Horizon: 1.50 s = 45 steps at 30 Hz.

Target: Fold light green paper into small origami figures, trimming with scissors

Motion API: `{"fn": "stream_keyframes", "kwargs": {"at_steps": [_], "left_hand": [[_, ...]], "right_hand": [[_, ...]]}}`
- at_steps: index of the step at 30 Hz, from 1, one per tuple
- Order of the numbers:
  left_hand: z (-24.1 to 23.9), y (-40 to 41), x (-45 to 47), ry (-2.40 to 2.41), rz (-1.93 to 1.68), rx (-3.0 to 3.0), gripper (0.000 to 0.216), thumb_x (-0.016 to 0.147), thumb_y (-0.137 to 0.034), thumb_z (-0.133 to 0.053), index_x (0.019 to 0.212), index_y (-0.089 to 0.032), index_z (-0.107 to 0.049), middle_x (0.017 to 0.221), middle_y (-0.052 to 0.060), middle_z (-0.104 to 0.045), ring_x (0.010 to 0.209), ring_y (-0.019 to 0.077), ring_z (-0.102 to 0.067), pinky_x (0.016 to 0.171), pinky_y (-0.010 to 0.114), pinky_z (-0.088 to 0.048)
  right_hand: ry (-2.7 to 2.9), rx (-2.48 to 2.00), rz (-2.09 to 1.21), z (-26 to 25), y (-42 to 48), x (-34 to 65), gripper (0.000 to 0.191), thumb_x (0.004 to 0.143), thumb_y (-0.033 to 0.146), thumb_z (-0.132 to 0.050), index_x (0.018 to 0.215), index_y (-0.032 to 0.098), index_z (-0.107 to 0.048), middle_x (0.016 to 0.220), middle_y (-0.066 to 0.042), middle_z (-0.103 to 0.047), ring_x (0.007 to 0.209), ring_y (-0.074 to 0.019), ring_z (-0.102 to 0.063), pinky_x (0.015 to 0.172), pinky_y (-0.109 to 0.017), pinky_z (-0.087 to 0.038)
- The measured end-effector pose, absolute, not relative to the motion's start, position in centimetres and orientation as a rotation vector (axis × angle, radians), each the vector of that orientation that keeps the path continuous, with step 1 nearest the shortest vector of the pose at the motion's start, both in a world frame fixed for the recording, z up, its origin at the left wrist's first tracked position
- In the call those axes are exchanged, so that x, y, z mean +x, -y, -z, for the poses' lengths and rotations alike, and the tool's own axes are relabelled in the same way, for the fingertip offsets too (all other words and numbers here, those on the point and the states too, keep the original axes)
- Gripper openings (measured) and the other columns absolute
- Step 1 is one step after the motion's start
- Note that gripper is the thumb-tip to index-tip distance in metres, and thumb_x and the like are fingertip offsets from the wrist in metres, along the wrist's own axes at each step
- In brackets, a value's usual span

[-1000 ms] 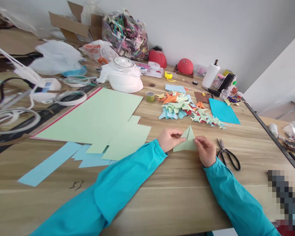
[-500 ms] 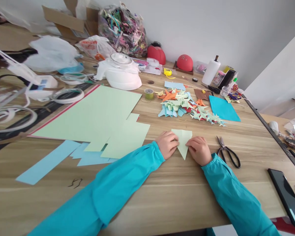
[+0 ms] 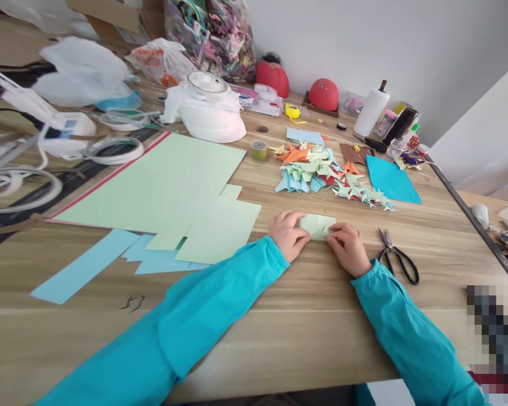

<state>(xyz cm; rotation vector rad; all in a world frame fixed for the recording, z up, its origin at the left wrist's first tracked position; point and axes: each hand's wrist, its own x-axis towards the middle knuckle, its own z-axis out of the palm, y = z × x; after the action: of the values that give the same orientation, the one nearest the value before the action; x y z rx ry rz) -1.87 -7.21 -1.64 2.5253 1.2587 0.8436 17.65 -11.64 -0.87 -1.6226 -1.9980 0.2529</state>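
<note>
Between my two hands lies a small piece of pale green paper (image 3: 315,225), its pointed lower part now folded up over the rest. My left hand (image 3: 288,234) pinches its left edge with thumb and fingers. At its lower right side, my right hand (image 3: 347,248) has the fingertips closed on the paper. Scissors (image 3: 392,254) with black handles lie just right of my right hand. Beyond the hands sits a pile of folded paper figures (image 3: 313,169) in green, orange, blue and red.
Large green sheets (image 3: 165,180) and blue paper strips (image 3: 87,265) cover the table's left. A thread spool (image 3: 259,150), a yellow tape measure (image 3: 292,111) and a red pincushion (image 3: 324,97) stand farther back. A turquoise sheet (image 3: 393,179) lies at right.
The green paper's downward point has been folded up, leaving a shorter piece with a straight lower edge. Both hands stay at its sides. The view has shifted slightly.
</note>
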Motion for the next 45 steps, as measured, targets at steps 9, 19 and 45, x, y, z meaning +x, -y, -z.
{"fn": "stream_keyframes", "kwargs": {"at_steps": [9,19,45], "left_hand": [[0.6,7.5,-1.0,-1.549,-0.748,2.197,0.010,0.070,-0.033,-0.067,0.063,-0.028,-0.072,0.122,0.000,-0.056,0.116,0.0291,-0.042,0.094,0.051,-0.034],[1.6,7.1,-0.7,-1.555,-0.873,2.209,0.015,0.067,-0.031,-0.069,0.054,-0.023,-0.068,0.117,0.004,-0.059,0.110,0.0335,-0.045,0.088,0.056,-0.037],[1.6,7.4,-0.5,-1.596,-0.886,2.250,0.018,0.065,-0.028,-0.068,0.050,-0.020,-0.062,0.117,0.003,-0.058,0.107,0.0307,-0.047,0.088,0.053,-0.037]], "right_hand": [[1.920,-1.752,-0.235,0.7,11.3,16.9,0.018,0.082,0.033,-0.055,0.071,0.022,-0.062,0.101,-0.003,-0.061,0.095,-0.0211,-0.052,0.081,-0.038,-0.032],[1.921,-1.834,-0.162,0.2,11.1,16.4,0.023,0.079,0.032,-0.057,0.060,0.020,-0.056,0.097,-0.004,-0.059,0.092,-0.0227,-0.050,0.075,-0.038,-0.033],[1.942,-1.843,-0.067,0.4,11.1,15.9,0.025,0.076,0.029,-0.059,0.054,0.020,-0.050,0.093,-0.006,-0.057,0.089,-0.0234,-0.048,0.073,-0.039,-0.035]]}}
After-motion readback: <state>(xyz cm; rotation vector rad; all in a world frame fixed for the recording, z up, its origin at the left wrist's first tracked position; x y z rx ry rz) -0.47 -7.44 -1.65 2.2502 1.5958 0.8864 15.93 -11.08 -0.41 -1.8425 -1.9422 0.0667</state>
